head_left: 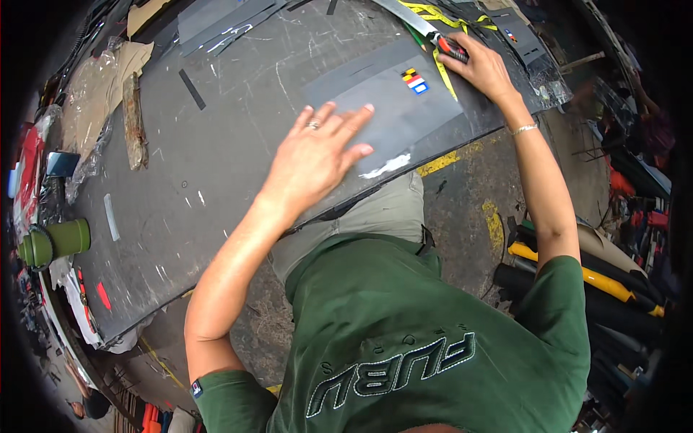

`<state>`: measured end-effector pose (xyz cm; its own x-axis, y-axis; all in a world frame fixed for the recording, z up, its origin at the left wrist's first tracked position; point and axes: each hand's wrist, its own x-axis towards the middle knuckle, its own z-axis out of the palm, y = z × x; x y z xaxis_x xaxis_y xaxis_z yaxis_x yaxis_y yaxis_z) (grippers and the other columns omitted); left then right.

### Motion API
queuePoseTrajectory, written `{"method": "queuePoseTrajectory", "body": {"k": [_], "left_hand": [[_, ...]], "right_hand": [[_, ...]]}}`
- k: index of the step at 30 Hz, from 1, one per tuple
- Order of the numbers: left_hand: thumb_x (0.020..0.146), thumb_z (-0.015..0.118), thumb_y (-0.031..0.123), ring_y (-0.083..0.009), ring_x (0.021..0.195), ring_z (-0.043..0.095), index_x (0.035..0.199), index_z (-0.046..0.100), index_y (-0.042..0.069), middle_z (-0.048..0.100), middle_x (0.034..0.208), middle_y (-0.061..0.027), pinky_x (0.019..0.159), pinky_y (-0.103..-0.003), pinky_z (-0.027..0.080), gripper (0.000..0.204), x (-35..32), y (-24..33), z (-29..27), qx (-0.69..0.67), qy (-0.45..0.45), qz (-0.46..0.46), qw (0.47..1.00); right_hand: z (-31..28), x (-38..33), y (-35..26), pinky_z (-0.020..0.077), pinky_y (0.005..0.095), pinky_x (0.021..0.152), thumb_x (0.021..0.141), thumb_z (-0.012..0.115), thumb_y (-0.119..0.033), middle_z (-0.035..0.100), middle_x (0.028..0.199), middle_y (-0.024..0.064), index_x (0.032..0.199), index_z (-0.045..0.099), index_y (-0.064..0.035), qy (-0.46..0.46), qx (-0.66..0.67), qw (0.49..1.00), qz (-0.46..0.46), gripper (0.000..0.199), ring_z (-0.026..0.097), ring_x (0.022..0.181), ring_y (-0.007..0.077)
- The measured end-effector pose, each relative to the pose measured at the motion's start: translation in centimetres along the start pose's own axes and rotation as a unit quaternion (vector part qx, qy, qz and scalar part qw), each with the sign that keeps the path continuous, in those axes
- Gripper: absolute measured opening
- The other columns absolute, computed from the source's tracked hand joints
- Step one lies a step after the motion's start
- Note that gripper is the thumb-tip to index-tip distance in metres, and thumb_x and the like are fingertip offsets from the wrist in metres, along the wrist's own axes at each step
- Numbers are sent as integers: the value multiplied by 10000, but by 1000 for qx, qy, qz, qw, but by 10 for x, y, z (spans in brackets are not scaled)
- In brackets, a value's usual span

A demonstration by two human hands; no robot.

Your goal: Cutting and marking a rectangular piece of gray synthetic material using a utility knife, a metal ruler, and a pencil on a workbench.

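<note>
My left hand (312, 157) lies palm down with fingers spread on the dark grey sheet (390, 108), which rests near the table's front edge. A small patch of coloured flag-like blocks (415, 81) is on this sheet. To its upper right, my right hand (482, 66) has its fingers closed around the red-and-black handle of what looks like a utility knife (449, 47); its blade cannot be made out. Beside that handle, a pale metal strip (404, 12) runs to the far edge. A yellow tape measure (445, 78) curls around there, partly hidden by my right hand.
The dark, scratched table (216, 151) holds a green bottle (61, 242) at left, near a plastic-wrapped brown stick (134, 123) and crumpled plastic (90, 94). More grey sheets (224, 22) lie at the back. Rolls of material (577, 270) are stacked on the right.
</note>
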<state>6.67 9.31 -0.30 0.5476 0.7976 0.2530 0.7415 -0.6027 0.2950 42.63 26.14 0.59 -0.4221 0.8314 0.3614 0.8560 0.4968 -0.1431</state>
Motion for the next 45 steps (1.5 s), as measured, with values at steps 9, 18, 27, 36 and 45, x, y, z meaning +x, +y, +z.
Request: {"method": "queuePoseTrajectory", "body": {"k": [9, 18, 27, 36, 45], "left_hand": [[965, 695, 216, -395, 1385, 517, 1371, 591, 59, 583, 1373, -209, 1117, -475, 478, 448, -52, -43, -45, -69, -29, -154, 985], [850, 613, 54, -361, 1455, 437, 1373, 541, 31, 533, 1369, -172, 1148, -479, 455, 528, -42, -52, -30, -126, 20, -128, 984], [844, 596, 76, -394, 1428, 457, 1415, 510, 50, 508, 1410, -200, 1155, -492, 443, 578, -43, -52, -23, -96, 32, -115, 988], [897, 669, 103, -384, 1353, 519, 1392, 542, 36, 550, 1398, -198, 1103, -485, 465, 516, -13, -44, -19, -124, 90, -42, 987], [945, 715, 327, -292, 1209, 618, 1319, 684, 103, 683, 1263, -68, 1026, -440, 480, 437, 23, -30, 11, -91, 111, -17, 989]], "right_hand": [[-2, 14, -88, 529, 462, 876, 956, 695, -457, 688, 1047, 190, 1110, 742, -49, -3, -100, 995, 16, 439, 657, 1010, 361], [14, -9, -181, 567, 384, 868, 841, 841, -317, 715, 1073, 182, 1145, 640, 29, -156, 227, 945, 175, 502, 719, 967, 284], [6, -35, -186, 577, 280, 751, 811, 895, -224, 651, 1184, 186, 1437, 451, 108, -22, 514, 772, 373, 836, 663, 878, 158], [20, -36, -191, 477, 249, 666, 922, 791, -213, 713, 922, 24, 1208, 694, 15, -84, 382, 888, 242, 379, 596, 761, 60], [35, -39, -194, 487, 244, 674, 1038, 614, -169, 655, 846, -3, 1075, 630, -27, -6, 695, 613, 377, 148, 594, 731, 68]]}}
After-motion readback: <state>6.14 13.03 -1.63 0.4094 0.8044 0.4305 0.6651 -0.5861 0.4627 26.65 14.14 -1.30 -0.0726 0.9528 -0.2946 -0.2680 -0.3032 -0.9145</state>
